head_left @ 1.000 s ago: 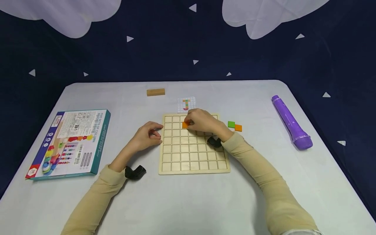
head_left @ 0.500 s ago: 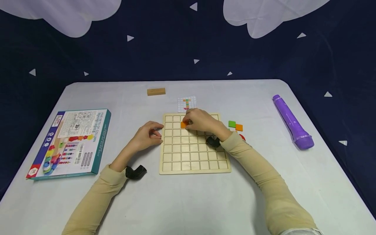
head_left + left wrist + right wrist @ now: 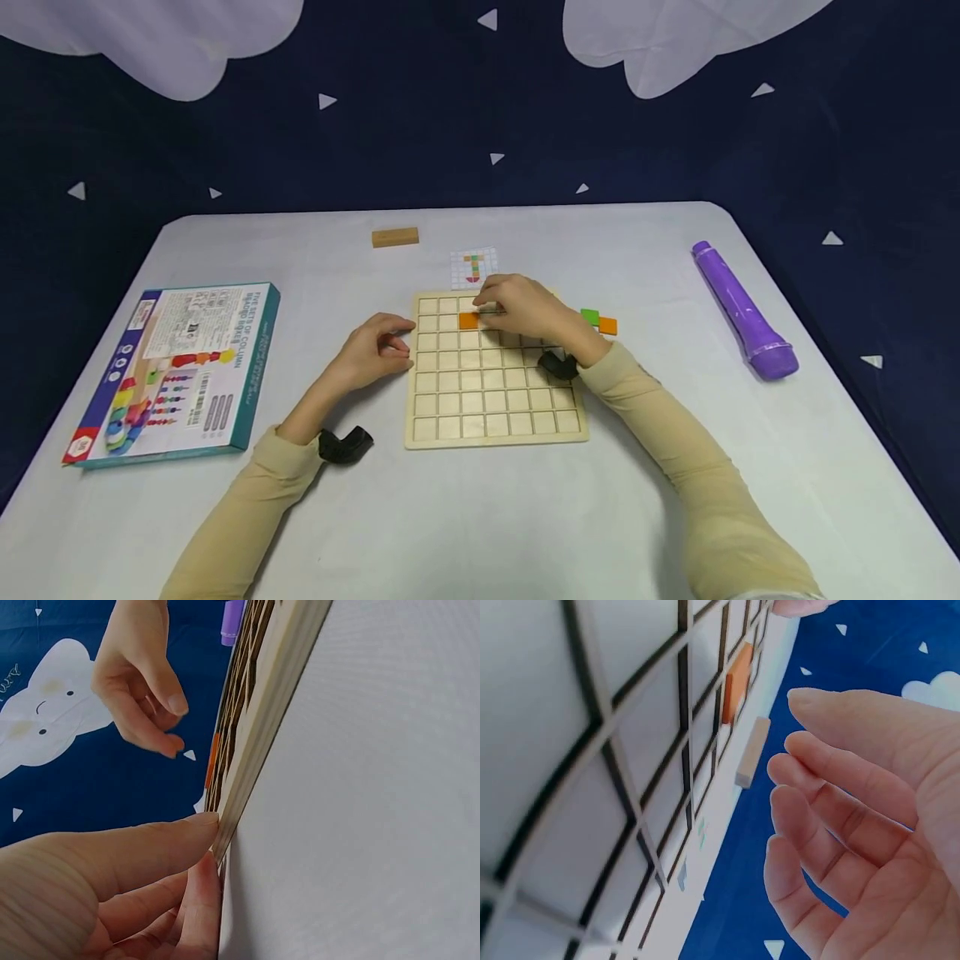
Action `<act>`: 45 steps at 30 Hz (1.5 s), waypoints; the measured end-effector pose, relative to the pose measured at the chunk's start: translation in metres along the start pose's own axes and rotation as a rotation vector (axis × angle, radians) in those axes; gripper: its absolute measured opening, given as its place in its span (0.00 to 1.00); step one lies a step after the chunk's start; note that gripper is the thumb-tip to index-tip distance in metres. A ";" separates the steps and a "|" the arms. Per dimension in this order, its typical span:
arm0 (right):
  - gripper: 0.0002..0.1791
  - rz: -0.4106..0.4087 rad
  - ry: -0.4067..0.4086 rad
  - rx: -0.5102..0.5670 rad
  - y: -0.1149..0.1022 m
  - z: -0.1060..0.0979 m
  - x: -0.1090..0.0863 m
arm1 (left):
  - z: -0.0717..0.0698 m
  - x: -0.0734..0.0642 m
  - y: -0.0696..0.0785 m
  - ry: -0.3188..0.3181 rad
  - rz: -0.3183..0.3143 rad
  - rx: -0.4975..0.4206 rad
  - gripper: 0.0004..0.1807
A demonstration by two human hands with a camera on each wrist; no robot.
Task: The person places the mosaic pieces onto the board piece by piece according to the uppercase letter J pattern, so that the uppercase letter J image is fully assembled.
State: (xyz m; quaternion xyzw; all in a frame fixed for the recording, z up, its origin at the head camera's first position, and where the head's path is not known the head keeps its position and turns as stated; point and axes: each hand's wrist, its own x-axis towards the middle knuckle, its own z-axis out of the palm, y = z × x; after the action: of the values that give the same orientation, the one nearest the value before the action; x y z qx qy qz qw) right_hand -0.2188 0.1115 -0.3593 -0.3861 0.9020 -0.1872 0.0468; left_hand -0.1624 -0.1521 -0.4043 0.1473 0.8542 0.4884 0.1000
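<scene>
The right hand (image 3: 521, 304) is leaving an orange tile (image 3: 468, 321) beside its parted, empty fingers (image 3: 847, 815); relaxed left fingers (image 3: 150, 851) are probably steadying the board (image 3: 472, 425).

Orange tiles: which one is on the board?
The orange tile near the right hand, in the second row from the far edge of the board. The other orange tile lies right of the board on the table, next to a green tile.
</scene>
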 end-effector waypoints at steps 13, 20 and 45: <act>0.13 0.056 0.116 -0.010 0.015 -0.016 -0.033 | 0.000 0.001 0.000 -0.018 -0.030 -0.015 0.30; 0.14 0.103 0.147 -0.012 0.023 -0.021 -0.050 | 0.000 0.001 -0.002 -0.011 -0.019 -0.015 0.29; 0.12 0.274 0.175 0.012 0.057 -0.027 -0.091 | 0.001 0.001 -0.002 -0.029 0.000 -0.015 0.29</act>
State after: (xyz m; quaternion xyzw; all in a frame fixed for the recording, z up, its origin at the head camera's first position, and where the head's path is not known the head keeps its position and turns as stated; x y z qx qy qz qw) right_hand -0.2002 0.2203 -0.3609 -0.2412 0.9458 -0.2173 -0.0046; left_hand -0.1636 -0.1521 -0.4069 0.1537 0.8489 0.4929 0.1134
